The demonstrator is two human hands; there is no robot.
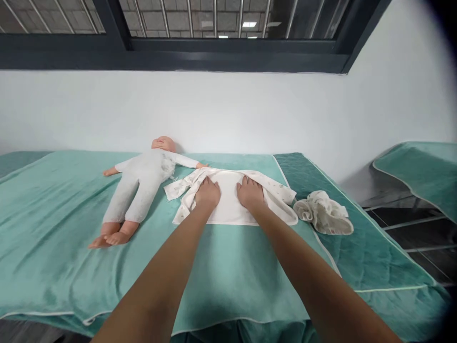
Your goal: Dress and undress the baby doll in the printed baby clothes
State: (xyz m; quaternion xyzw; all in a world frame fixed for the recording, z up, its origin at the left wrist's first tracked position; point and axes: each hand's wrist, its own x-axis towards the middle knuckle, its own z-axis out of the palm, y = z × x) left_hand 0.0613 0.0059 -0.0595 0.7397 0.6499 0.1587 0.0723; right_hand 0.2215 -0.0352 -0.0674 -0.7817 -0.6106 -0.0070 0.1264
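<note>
A small white baby shirt point(228, 209) with a sparse print lies spread on the green cover, its front opened and its plain inside facing up. My left hand point(208, 193) is closed on the left front panel, fingers curled at the fabric. On the opposite panel, my right hand point(250, 193) grips the shirt in much the same way. The fingertips are partly hidden against the cloth. Left of the shirt, a baby doll point(146, 174) in a white body suit lies on its back, one hand close to the shirt's left sleeve.
A crumpled white printed cloth point(324, 213) lies right of the shirt. The green bed cover point(71, 214) has a quilted darker part point(378, 252) at right. Behind rises a white wall point(228, 109) under a dark-framed barred window point(232, 57). Another green-covered surface point(421, 166) stands at far right.
</note>
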